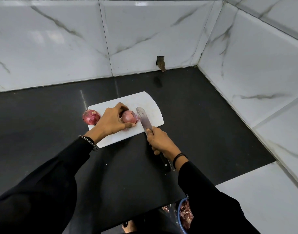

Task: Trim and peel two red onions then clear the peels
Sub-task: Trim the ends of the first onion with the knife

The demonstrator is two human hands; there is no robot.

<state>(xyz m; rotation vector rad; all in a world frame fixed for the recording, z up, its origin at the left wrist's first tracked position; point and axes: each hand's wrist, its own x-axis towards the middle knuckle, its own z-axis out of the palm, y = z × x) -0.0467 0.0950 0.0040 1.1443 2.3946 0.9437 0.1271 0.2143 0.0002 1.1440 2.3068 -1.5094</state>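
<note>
Dark surface (195,115): our left hand (111,122) grips 1 onion (128,118), its right end under the knife (144,120) our right hand (160,141) clasps.

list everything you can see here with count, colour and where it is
board: 1, white, on the counter
onions: 2, red, on the board; one at its left edge, one under the left grip
knife: 1, steel blade, black handle, blade at the held onion's right end
counter: 1, black, mid-frame
wall tiles: several, white marbled, behind and right
bin: 1, blue, bottom right, holds purple scraps
left grip: 1, hand holding an onion
right grip: 1, hand holding the knife handle
</note>
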